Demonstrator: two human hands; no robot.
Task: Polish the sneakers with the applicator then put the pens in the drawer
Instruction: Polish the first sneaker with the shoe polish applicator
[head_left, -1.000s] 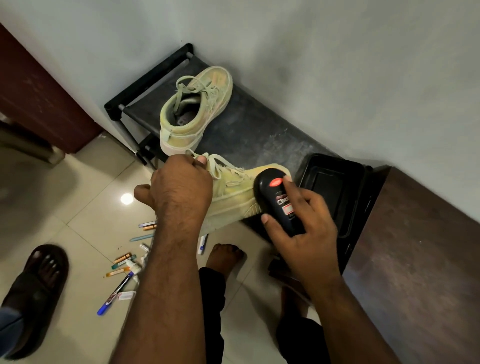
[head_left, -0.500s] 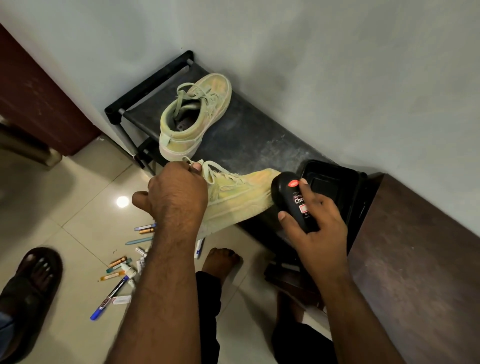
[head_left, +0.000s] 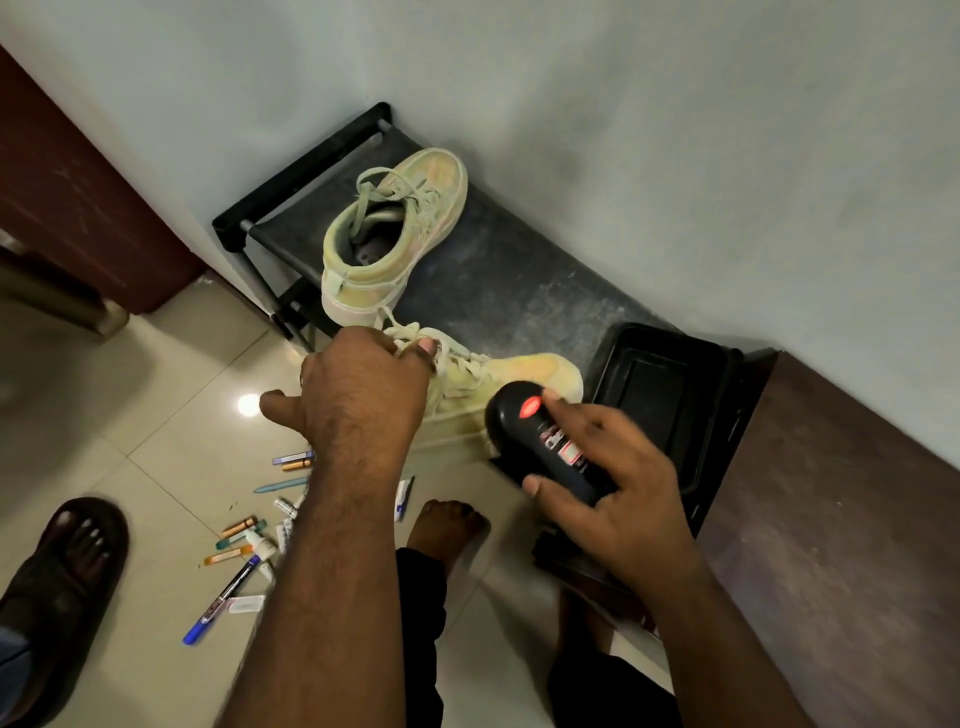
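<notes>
My left hand (head_left: 358, 395) grips a pale yellow-green sneaker (head_left: 498, 384) by its collar and laces, holding it over the front edge of a black shoe rack (head_left: 519, 291). My right hand (head_left: 618, 493) holds a black polish applicator (head_left: 545, 441) with a red oval label, pressed against the side of that sneaker near the toe. A second matching sneaker (head_left: 395, 234) stands on the rack behind. Several pens and markers (head_left: 244, 540) lie scattered on the tiled floor below my left arm, a blue-capped one (head_left: 221, 603) nearest.
A black plastic tray (head_left: 670, 395) sits at the rack's right end beside a dark brown wooden surface (head_left: 831, 545). My bare foot (head_left: 447, 525) rests on the floor. Another person's foot in a dark sandal (head_left: 62, 566) is at the lower left. A brown door (head_left: 78, 197) stands left.
My right hand has brought the applicator back left from beside the toe onto the sneaker's side. My left hand keeps its hold on the sneaker.
</notes>
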